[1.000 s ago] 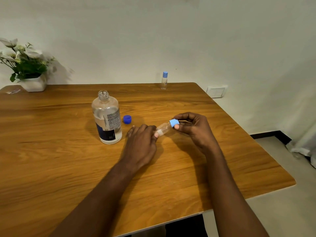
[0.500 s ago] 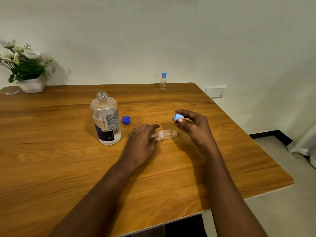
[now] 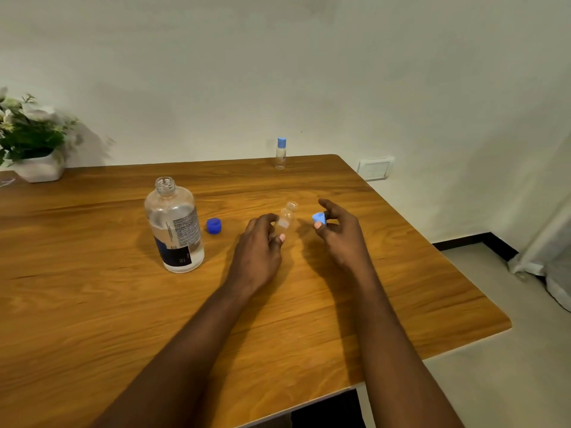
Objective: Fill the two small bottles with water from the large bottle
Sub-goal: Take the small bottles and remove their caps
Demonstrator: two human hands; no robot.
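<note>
The left hand [image 3: 258, 248] gripped the uncapped small bottle [image 3: 286, 218], tilted above the table [image 3: 92, 304], while the right hand [image 3: 338, 233] pinched its light-blue cap [image 3: 319, 217]. The open large bottle [image 3: 174, 227] stood left, its blue cap [image 3: 213, 226] beside it; the second small bottle [image 3: 281, 153] stood capped at the far edge.

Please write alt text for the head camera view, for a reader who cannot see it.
The left hand holds an uncapped small clear plastic bottle over a wooden table, while the right hand pinches its light blue cap. A large open clear bottle stands left.
</note>
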